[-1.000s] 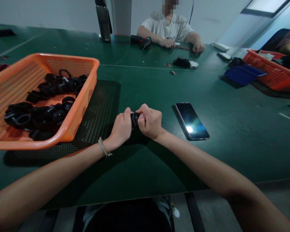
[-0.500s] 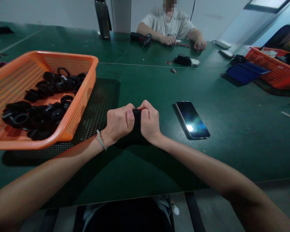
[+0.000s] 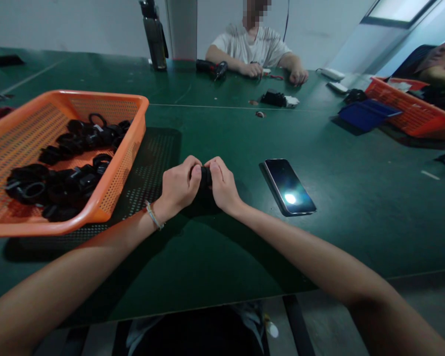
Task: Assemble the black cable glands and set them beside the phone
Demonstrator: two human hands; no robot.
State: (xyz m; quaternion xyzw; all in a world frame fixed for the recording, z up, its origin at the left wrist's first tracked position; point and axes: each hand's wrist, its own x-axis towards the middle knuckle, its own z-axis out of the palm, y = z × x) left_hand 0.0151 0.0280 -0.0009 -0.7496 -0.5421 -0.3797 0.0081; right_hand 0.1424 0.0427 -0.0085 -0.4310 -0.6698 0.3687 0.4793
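Observation:
A small black part (image 3: 205,177) shows between my two hands, just above the green table (image 3: 222,267). My left hand (image 3: 181,182), with a bracelet at the wrist, grips it from the left with the thumb on top. From the right, my right hand (image 3: 223,185) holds the same part, its fingers curled around. Most of the part is hidden by my fingers, so its exact kind cannot be made out. To the left, an orange basket (image 3: 128,163) contains several black ring-shaped plastic parts (image 3: 85,136).
A smartphone (image 3: 289,187) lies right of my hands. Farther back are a power drill (image 3: 212,69), a bottle (image 3: 155,39) and a black-and-white item (image 3: 280,99). A blue tray (image 3: 369,114) and another orange basket (image 3: 415,111) stand at the right. A person (image 3: 255,47) sits opposite.
My fingers have shifted on the black part; the right thumb now lies extended along it, and less of the part shows. The view has tilted slightly.

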